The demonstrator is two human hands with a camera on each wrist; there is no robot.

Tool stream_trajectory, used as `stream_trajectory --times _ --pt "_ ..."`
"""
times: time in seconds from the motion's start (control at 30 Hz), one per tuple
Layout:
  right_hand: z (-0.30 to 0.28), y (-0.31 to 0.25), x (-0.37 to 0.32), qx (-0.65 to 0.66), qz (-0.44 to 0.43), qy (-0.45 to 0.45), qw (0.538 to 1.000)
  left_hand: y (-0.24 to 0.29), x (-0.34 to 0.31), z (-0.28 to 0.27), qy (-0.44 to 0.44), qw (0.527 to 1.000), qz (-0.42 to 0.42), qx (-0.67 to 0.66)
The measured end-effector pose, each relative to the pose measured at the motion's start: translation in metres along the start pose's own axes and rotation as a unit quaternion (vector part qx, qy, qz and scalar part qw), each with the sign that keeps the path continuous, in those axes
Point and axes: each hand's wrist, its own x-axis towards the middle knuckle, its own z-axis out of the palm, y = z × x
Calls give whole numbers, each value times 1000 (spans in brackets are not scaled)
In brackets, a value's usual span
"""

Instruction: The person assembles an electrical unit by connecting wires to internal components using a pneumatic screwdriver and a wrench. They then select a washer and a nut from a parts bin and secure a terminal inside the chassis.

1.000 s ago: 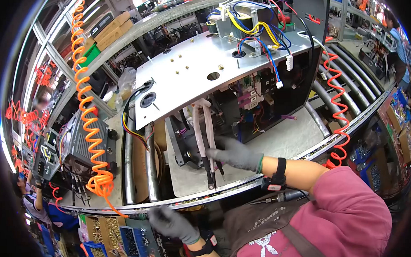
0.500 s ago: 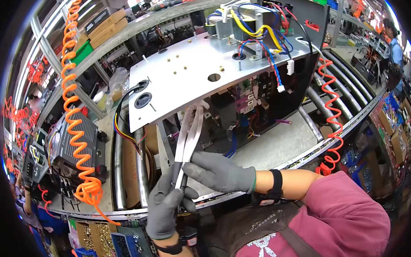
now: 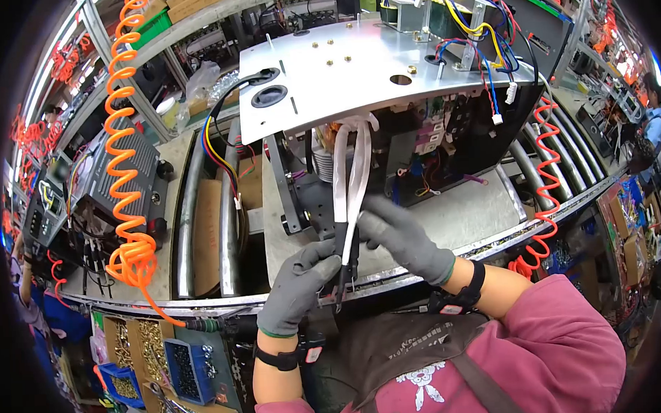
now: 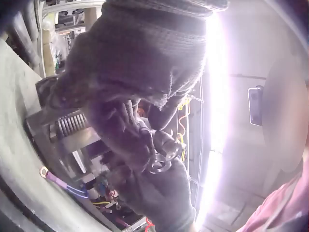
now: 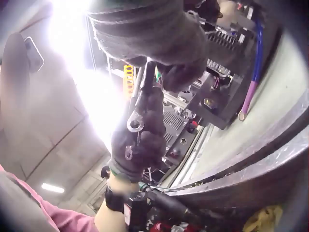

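Two pale-sleeved cables (image 3: 357,169) with dark lower ends hang from beneath a metal plate (image 3: 326,79). My gloved left hand (image 3: 297,284) grips their dark lower part, its fingers curled round it. On the other side, my gloved right hand (image 3: 407,242) has its fingertips at the cables just above; in the right wrist view the right hand (image 5: 149,31) pinches a dark sleeve (image 5: 148,75). Below that lies the left hand (image 5: 147,137), with a ring terminal (image 5: 135,123) over it. The left wrist view shows ring terminals (image 4: 159,164) between the left hand (image 4: 140,58) and right hand (image 4: 159,195).
Rollers (image 3: 193,211) lie left of the machine and more to its right. Orange coiled hoses (image 3: 121,163) hang on both sides. Bins of small parts (image 3: 189,368) stand at the lower left. A cable with a ring terminal (image 5: 243,115) lies near the machine. Other people are in the background.
My left hand has come up from the lower left and taken hold of the cables. My right hand has moved from beside them to their dark part. The head view has shifted.
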Motion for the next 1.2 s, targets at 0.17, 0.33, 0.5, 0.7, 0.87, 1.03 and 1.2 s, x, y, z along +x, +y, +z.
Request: stream_trajectory --times 0.17,0.33,0.5,0.7,0.87,1.03,1.2 --pt "0 -1 18 -42 -51 103 992 -1 7 13 -20 1000 -16 -14" --pt "-22 -18 6 7 40 67 997 -6 6 14 -6 997 -51 -54" --pt "-66 -18 -11 -16 -12 53 998 -7 9 23 39 999 -27 5" --pt "-86 -30 -17 -307 -143 28 940 -8 5 50 288 838 321 333" --pt "-117 -34 -4 -630 -250 39 734 -3 17 80 211 852 212 429" --pt "-149 -70 6 -683 -333 57 647 -3 49 77 193 913 131 336" --pt "-141 -52 14 -693 -356 119 616 41 32 80 54 989 -34 135"
